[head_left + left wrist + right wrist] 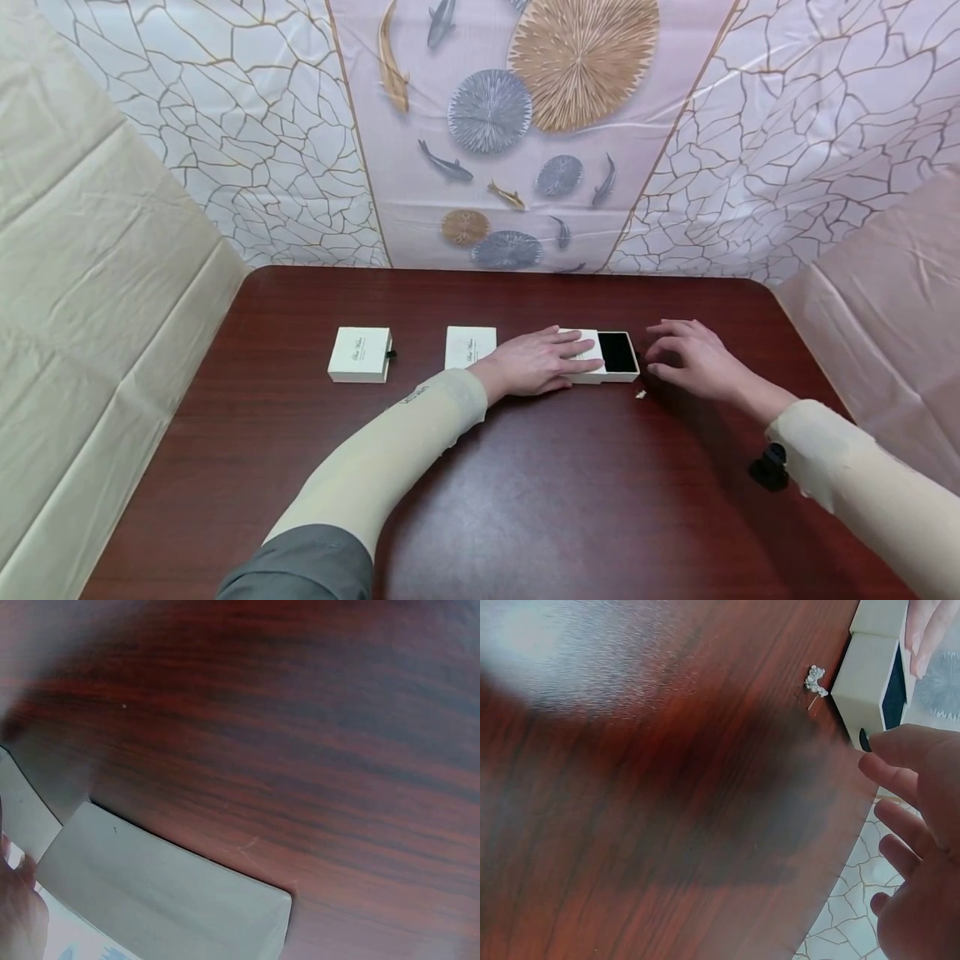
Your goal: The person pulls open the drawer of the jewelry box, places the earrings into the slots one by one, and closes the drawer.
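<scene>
In the head view my left hand (536,362) lies with extended fingers across the top of a white drawer-style jewelry box (588,340). The box's drawer (632,371) sticks out to the right, showing a black lining. My right hand (693,358) is just right of the drawer, fingers bent and apart. In the right wrist view its thumb tip is right at the black pull tab (864,739), with the index fingertip just below. A small sparkling earring (815,681) with a thin post lies on the table by the drawer's front corner.
Another white box (470,343) lies left of the left hand, partly covered by it. Farther left sits a third closed white box (360,354) with a black tab. The dark red wooden table (517,500) meets patterned cloth (487,208) at its back edge.
</scene>
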`<state>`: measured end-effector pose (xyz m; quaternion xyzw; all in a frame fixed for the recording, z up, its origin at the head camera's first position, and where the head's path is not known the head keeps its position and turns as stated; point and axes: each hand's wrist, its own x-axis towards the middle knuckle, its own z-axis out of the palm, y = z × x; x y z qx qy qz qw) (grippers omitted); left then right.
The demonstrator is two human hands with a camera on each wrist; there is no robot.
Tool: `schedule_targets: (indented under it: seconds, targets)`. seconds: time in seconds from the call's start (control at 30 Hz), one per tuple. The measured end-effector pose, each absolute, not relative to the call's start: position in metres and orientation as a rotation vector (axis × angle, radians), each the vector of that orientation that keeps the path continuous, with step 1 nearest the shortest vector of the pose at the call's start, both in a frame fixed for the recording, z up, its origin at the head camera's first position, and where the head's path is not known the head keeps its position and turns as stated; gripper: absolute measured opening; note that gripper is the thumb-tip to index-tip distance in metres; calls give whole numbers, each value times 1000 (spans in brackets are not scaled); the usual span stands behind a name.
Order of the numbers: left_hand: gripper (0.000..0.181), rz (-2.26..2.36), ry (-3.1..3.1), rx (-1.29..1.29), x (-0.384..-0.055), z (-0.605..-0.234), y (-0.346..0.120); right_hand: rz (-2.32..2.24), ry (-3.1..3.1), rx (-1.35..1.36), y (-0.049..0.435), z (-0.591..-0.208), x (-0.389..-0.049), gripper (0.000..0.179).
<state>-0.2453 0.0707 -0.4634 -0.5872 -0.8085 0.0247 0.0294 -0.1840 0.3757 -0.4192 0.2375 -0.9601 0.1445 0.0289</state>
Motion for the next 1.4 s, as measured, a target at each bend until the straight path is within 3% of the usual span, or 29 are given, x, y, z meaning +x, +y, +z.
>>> schedule_targets:
  seconds: [0.57, 1.4]
  targets:
    - [55, 87, -2487, -1808, -245, -465, 71, 546, -2878, 738, 378, -439, -160, 15]
    - [54, 77, -2491, -1806, -245, -463, 72, 577, -2810, 737, 372, -458, -157, 24]
